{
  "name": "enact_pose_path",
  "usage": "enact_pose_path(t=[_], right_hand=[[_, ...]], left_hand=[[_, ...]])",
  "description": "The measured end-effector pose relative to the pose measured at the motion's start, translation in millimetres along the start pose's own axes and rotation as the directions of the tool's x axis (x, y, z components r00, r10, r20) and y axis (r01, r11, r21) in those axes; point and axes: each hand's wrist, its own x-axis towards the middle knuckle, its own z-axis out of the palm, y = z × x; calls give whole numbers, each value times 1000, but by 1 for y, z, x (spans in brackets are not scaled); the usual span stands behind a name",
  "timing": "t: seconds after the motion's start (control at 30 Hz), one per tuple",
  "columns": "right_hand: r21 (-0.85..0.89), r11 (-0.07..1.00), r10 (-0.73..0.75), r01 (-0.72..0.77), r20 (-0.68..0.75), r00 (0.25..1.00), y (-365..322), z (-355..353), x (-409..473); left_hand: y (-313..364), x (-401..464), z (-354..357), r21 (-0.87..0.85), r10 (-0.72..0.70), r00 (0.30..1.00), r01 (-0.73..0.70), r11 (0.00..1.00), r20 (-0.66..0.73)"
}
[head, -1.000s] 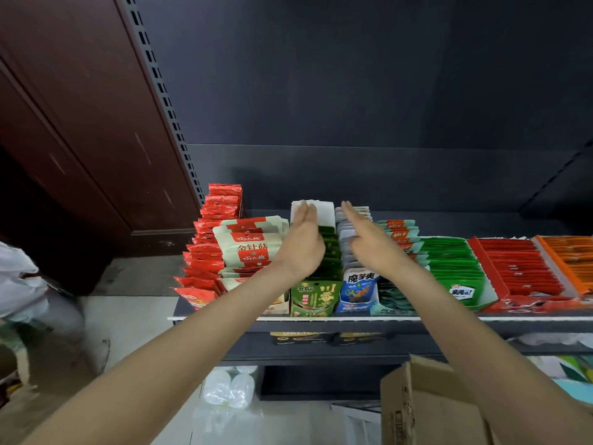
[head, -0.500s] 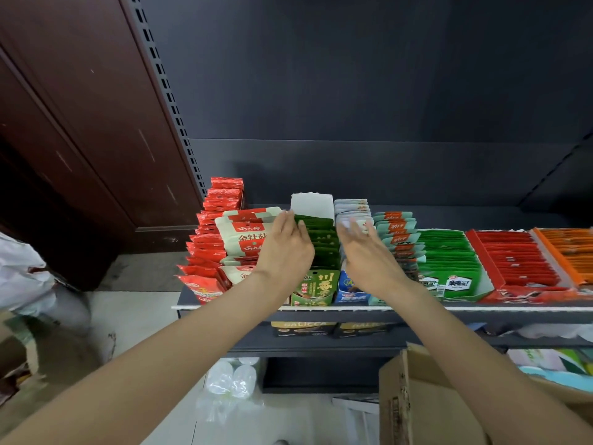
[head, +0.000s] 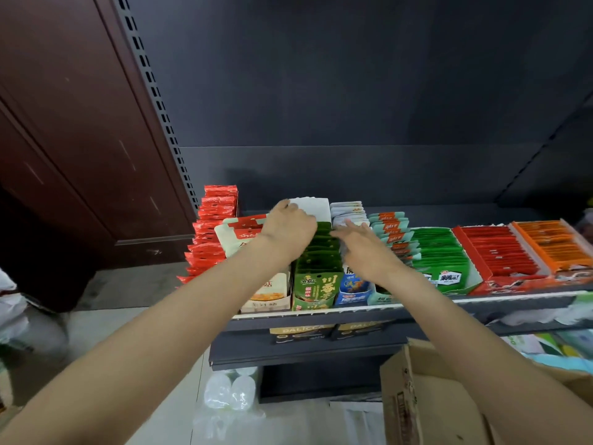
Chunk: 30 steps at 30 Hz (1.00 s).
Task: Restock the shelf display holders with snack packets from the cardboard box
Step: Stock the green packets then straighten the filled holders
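green packets in holder; left hand fingers curled on white backing card; right hand fingers straight, apart.

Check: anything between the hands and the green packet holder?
Nothing visible. The left hand is at the holder's white back flap, and the right hand lies over the green packets.

Glossy plastic green snack packets stand in a printed paperboard holder on the matt dark metal shelf. At lower right of the frame is a matt brown corrugated cardboard box; at upper left, a smooth reddish-brown wooden panel with faint scratches.
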Motion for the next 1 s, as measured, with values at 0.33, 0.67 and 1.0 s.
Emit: enact_pose_path(t=[0.33, 0.67, 1.0], right_hand=[[-4, 1000, -24, 25, 75, 997, -3, -7, 15], [71, 997, 20, -21, 12, 1000, -3, -6, 23], [-154, 988, -39, 34, -34, 999, -1, 11, -2]], left_hand=[[-25, 59, 11, -508, 44, 991, 24, 861, 122], [-39, 62, 17, -776, -60, 987, 155, 611, 150], [-19, 1, 15, -27, 101, 984, -106, 994, -149]])
